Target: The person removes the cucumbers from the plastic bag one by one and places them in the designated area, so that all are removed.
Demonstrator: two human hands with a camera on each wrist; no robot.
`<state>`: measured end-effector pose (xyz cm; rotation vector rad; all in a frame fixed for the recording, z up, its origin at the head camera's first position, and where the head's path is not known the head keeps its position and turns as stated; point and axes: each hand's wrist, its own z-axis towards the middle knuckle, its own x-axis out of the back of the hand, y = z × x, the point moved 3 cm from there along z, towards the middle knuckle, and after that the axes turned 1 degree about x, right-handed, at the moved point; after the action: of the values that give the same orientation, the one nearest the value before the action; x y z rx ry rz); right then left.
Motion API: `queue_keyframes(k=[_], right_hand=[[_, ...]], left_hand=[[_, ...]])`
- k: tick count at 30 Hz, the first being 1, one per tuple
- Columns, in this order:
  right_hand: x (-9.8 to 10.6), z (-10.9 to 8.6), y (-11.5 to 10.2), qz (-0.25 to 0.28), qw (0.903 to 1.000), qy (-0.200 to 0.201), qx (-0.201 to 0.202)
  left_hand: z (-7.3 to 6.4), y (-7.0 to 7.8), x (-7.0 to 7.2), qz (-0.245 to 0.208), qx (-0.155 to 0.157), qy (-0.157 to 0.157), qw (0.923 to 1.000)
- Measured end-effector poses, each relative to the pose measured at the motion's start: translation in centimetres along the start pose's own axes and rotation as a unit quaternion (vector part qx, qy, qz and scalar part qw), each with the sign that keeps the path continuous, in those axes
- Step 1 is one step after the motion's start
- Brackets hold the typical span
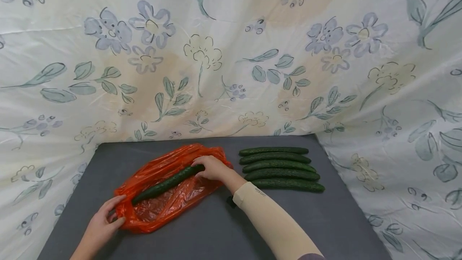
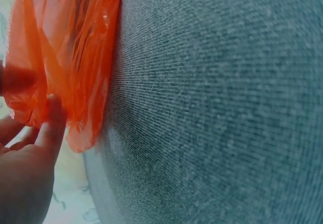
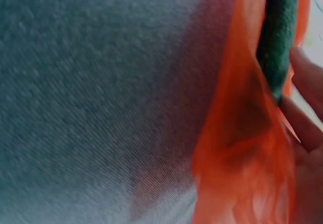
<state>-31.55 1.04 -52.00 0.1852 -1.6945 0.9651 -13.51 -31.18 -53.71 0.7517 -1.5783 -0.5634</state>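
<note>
An orange-red plastic bag (image 1: 159, 216) lies spread on the dark grey table, its mouth gaping upward. Inside its opening a long dark green cucumber (image 1: 167, 185) slants from lower left to upper right. My right hand (image 1: 211, 168) holds the cucumber's upper right end; in the right wrist view fingers (image 3: 298, 118) meet the cucumber's tip (image 3: 278, 42) beside the bag's film. At the bag's lower left end my left hand (image 1: 104, 220) pinches the rim between thumb and fingers. The left wrist view has the thumb (image 2: 53, 118) against the thin film (image 2: 75, 72).
Several more cucumbers (image 1: 281, 173) lie side by side in a row on the table (image 1: 346, 220), right of the bag. A floral cloth (image 1: 231, 51) hangs behind the table and along both sides. A small black object (image 1: 231, 202) shows by the right forearm.
</note>
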Motion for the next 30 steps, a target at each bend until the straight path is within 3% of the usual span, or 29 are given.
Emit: queue_keyframes(k=[6, 12, 19, 30], right_hand=[[0.3, -0.4, -0.4, -0.051, 0.9975, 0.038, -0.032], [-0.3, -0.6, 0.2, -0.049, 0.9972, -0.002, -0.056], [-1.6, -0.5, 1.0, -0.002, 0.9977, -0.061, -0.029], [-1.6, -0.7, 1.6, 0.051, 0.9979, -0.041, 0.005]], left_hand=[[-0.1, 0.1, 0.1, 0.000, -0.007, 0.012, 0.9999], [-0.2, 0.0, 0.2, 0.007, -0.005, 0.011, 0.9999], [-0.4, -0.2, 0.2, -0.008, 0.009, -0.007, 0.9999], [-0.6, -0.1, 0.1, -0.015, 0.003, 0.006, 0.9999]])
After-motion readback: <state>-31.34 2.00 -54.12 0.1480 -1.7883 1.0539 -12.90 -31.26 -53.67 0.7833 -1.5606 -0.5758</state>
